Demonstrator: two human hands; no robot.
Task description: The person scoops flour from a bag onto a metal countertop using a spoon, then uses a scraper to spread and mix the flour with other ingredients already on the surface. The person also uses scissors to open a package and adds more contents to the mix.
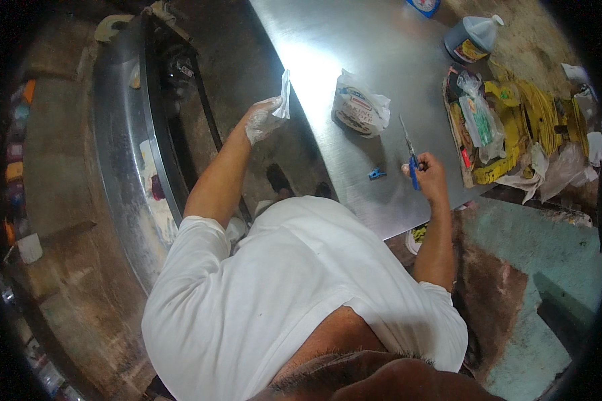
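My left hand (264, 121), dusted with white powder, is closed on a thin white strip (285, 97), paper or plastic, off the table's left edge. My right hand (426, 174) grips a pair of scissors (414, 172) by their blue handles, blades pointing away from me over the metal table (381, 220). Whether the blades are fully together is hard to make out. Between the hands, a bit farther off, a white printed bag (358, 107) stands on the tabletop, its top crumpled. A small blue clip (377, 174) lies left of the scissors, apart from my right hand.
At the table's right side are a plastic packet (478, 123), a coiled yellow cord (538, 113) and loose plastic bags. A dark jug (473, 39) stands at the far right, near a blue dial scale (425, 5). To my left is a long metal basin (124, 134).
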